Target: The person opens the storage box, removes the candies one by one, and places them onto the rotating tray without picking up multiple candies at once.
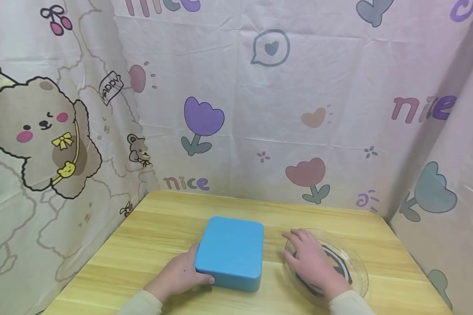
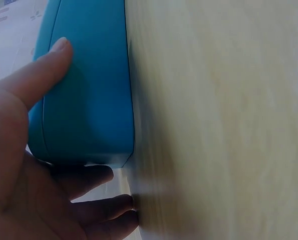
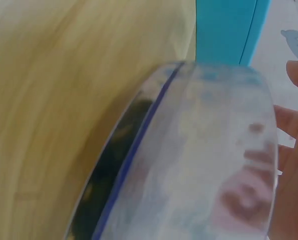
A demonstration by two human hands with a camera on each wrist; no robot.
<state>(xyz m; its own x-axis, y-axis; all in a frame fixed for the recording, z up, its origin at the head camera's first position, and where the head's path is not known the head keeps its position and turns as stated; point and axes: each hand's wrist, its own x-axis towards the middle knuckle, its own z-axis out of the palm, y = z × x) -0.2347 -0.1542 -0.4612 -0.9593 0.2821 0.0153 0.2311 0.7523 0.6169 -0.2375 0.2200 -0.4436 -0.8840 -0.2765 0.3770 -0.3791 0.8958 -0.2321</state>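
Note:
A blue square box [image 1: 231,250] with rounded corners lies flat at the middle of the wooden table [image 1: 150,236]. My left hand [image 1: 195,267] grips its near left corner. The thumb [image 2: 48,65] lies along one side of the box [image 2: 88,90], and the fingers [image 2: 96,202] wrap round the corner against the table. To the right sits a clear glass plate [image 1: 352,262] with a dark pattern. My right hand [image 1: 301,247] rests on it, palm down with fingers spread. In the right wrist view the plate [image 3: 189,165] fills the frame, with the box [image 3: 224,30] behind it.
Cartoon-print cloth [image 1: 236,109] hangs as walls on the left, back and right of the table. Bare wood [image 1: 339,218] shows behind the box and plate, and more [image 1: 114,262] to the left of the left hand. The plate lies close to the right edge.

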